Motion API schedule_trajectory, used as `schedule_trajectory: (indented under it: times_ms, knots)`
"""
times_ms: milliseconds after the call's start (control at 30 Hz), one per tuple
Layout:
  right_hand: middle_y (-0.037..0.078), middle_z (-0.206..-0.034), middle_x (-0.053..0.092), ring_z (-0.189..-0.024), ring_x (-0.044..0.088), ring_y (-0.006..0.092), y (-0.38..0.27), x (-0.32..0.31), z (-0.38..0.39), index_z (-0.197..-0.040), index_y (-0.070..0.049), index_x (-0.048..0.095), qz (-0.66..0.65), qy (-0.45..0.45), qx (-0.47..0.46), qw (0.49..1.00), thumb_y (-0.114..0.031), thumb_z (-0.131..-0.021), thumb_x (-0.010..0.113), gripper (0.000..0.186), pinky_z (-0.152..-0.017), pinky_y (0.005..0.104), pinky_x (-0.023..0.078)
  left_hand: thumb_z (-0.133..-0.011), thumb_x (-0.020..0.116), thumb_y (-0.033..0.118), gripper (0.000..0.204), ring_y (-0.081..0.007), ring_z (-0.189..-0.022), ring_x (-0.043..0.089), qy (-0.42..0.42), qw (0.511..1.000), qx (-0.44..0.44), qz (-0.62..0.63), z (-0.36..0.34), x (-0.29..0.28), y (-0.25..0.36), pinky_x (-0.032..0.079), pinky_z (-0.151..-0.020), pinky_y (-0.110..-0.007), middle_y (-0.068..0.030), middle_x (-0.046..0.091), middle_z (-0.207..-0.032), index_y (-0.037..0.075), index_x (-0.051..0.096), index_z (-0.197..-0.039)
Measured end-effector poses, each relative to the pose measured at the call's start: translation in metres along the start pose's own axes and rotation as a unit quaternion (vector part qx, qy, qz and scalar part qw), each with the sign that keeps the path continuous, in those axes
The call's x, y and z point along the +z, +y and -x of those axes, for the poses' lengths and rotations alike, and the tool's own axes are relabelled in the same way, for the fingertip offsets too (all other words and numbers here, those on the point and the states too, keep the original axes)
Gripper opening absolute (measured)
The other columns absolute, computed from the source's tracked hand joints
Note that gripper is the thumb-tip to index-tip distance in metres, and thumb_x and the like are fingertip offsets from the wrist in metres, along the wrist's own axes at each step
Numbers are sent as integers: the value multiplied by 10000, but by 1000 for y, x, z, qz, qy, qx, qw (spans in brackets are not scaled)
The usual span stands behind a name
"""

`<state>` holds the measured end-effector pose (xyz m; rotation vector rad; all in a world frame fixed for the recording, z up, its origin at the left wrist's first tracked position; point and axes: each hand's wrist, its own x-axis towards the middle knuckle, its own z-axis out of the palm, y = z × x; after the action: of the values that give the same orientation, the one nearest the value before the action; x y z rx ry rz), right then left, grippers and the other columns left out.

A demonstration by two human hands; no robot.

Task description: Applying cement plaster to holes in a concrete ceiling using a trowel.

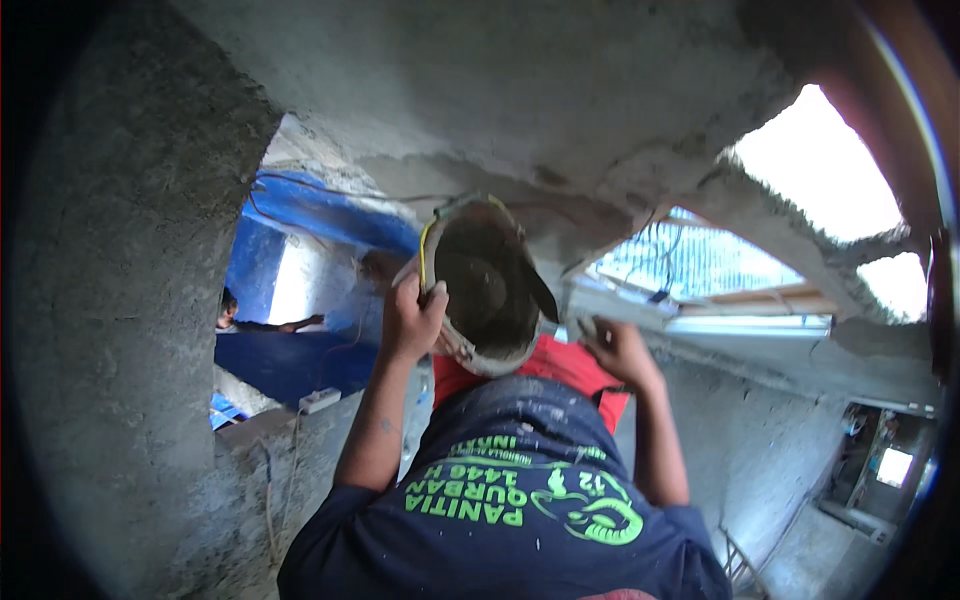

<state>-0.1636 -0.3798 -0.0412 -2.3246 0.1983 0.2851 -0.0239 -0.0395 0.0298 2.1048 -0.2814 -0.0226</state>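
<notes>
My left hand (412, 318) is closed on the rim of a round bucket (508, 358), its thumb over the edge beside a yellow handle (424, 255). Wet grey mortar (485, 285) lies inside the bucket, which is tilted so its mouth shows. To the right of the bucket, my right hand (612, 350) has its fingers curled. A dark, narrow blade (541, 293), which looks like a trowel's, crosses the bucket's right rim and points away from that hand. Its handle is mostly hidden by my fingers.
A rough plastered surface (480, 90) spans the far side, with a wall (120, 250) at left. Cables (350, 192) run behind the bucket. Another person's arm (290, 325) shows past a blue panel (300, 365). A power strip (320, 400) sits on a ledge. Bright openings lie at right.
</notes>
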Motion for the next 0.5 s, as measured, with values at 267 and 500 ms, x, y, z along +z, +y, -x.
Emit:
schedule_trajectory:
  times_ms: [267,500]
  knots:
    - [173,-893,748,-841,742,379,-123,-43,-75,-913,-84,758,338,-148,-110,923,-121,-760,710,165,-694,489,595,-950,642,83,112,-87,-657,522,-36,999,17,26,3,6,-4,442,-603,-309,-40,573,-702,-15,597,-919]
    - [191,-880,756,-841,749,369,-137,-9,-90,-875,-29,774,304,-267,-186,896,-150,-750,724,181,-710,465,601,-960,631,75,104,-82,-688,517,-69,998,10,5,6,6,-5,444,-618,-297,-40,579,-735,-24,604,-947]
